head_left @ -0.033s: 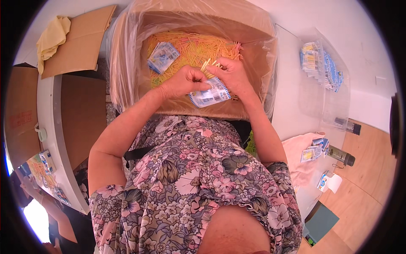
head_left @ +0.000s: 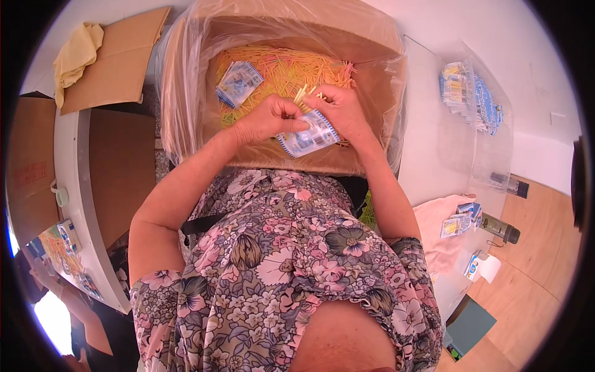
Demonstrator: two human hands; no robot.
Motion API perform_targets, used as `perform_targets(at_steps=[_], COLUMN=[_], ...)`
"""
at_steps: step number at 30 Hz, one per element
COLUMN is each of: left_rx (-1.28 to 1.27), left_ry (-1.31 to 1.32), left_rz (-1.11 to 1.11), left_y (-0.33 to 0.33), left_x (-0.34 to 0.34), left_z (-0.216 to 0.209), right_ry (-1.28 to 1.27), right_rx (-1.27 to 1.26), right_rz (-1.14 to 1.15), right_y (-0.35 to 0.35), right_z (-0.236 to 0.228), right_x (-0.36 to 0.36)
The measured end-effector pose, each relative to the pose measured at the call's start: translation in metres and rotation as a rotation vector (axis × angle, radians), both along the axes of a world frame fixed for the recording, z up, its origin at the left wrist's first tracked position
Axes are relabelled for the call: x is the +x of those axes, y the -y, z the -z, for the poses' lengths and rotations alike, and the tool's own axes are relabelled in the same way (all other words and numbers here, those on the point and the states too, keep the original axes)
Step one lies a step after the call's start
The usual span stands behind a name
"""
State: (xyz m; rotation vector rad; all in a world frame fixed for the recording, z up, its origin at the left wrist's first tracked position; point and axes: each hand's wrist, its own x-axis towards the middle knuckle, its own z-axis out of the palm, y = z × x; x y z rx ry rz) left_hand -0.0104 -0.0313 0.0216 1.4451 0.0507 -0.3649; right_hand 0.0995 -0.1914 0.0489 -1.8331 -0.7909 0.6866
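Observation:
Over the near side of the box, my left hand [head_left: 271, 119] pinches the top edge of a small clear plastic packet [head_left: 310, 139] with blue striped borders. My right hand [head_left: 342, 113] is closed around a small bunch of thin pale yellow sticks [head_left: 301, 95], whose ends stick up past the fingers. Its fingers also touch the packet's upper edge, and the sticks' lower ends are hidden there. Below both hands lies a deep layer of loose yellow, orange and pink sticks [head_left: 285, 65]. A stack of similar flat packets [head_left: 239, 84] rests on them at the left.
A clear plastic liner covers the cardboard box [head_left: 387, 68]. To the right, a clear bin [head_left: 462, 139] contains several filled packets [head_left: 457, 87]. Nearer, more packets [head_left: 456, 225] lie on a pink cloth [head_left: 434, 226]. At lower left, another person's arm [head_left: 83, 310] shows beside a table.
The packet has tilted slightly, its lower right corner a little higher. Both hands have barely moved and keep their hold.

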Motion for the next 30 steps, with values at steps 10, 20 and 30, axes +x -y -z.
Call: perform_targets(at_steps=[10,20,30], left_rx=[-0.194,-0.345,-0.308], left_ry=[0.081,0.013,-0.004], left_rz=[-0.15,-0.084,-0.135], left_y=[0.007,0.004,0.007], left_x=[-0.001,-0.003,-0.003], left_z=[-0.002,0.003,-0.003], right_ry=[-0.03,0.569,0.482], right_rx=[0.098,0.071,0.143], right_rz=[0.027,0.068,0.22], right_y=[-0.005,-0.01,-0.007], right_z=[-0.002,-0.011,0.001], right_x=[-0.016,-0.029,-0.027])
